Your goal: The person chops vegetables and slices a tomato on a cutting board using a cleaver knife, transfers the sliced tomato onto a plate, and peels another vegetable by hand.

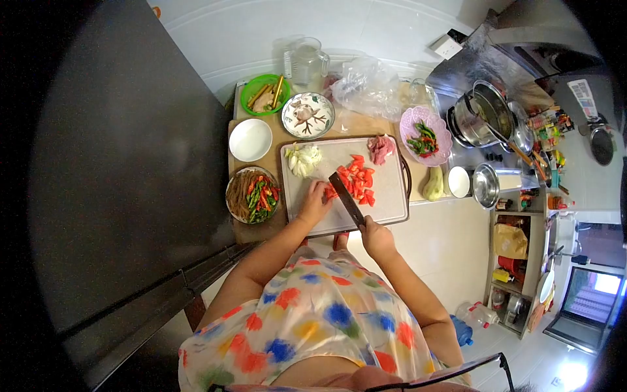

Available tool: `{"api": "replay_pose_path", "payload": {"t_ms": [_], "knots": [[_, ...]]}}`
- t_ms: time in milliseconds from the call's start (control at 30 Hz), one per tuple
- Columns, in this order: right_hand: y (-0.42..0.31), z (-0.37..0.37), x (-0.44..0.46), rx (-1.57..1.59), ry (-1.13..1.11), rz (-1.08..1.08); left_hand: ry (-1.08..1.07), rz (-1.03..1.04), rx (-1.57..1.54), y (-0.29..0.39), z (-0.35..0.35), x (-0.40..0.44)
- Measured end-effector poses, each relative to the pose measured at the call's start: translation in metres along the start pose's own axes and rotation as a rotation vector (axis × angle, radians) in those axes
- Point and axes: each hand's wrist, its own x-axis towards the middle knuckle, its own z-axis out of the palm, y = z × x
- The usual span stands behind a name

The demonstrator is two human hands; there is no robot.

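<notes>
My right hand (378,238) is closed round the handle of a kitchen knife (347,200), its dark blade pointing up and left over the cutting board (392,208). My left hand (316,202) is bent over a piece of tomato (330,194) just left of the blade, its fingertips pressed on it. Cut tomato chunks (358,179) lie in a heap to the right of the blade. Farther back on the same board are sliced onion (303,160) at the left and raw meat (381,149) at the right corner.
Left of the board stand a plate of sliced peppers and brown strips (253,195) and a white bowl (251,140). Behind are a patterned bowl (308,115), a green basket (265,95) and a glass pitcher (307,62). At right are a pink plate (426,136), an eggplant-like vegetable (434,184) and a pot (484,116).
</notes>
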Motion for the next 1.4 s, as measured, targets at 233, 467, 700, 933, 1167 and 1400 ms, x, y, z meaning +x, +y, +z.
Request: {"api": "replay_pose_path", "payload": {"t_ms": [233,467,700,933,1167,1400], "knots": [[-0.012,0.006,0.005,-0.031,0.037,-0.032,-0.005,-0.005,0.085,0.011,-0.006,0.001],[-0.02,0.023,0.035,-0.064,0.02,-0.035,0.006,-0.046,-0.009,-0.006,0.003,0.001],[-0.007,0.033,0.052,0.038,0.004,0.1,-0.056,0.04,0.028,0.004,-0.009,0.005],[0.007,0.033,0.054,0.18,0.112,0.047,-0.035,0.204,0.004,-0.004,-0.006,0.007],[0.001,0.006,0.012,0.014,0.039,-0.06,-0.07,0.003,-0.078,0.002,-0.014,0.0],[0.007,0.01,-0.002,-0.045,0.046,-0.079,0.003,0.137,-0.026,-0.011,-0.007,0.001]]}}
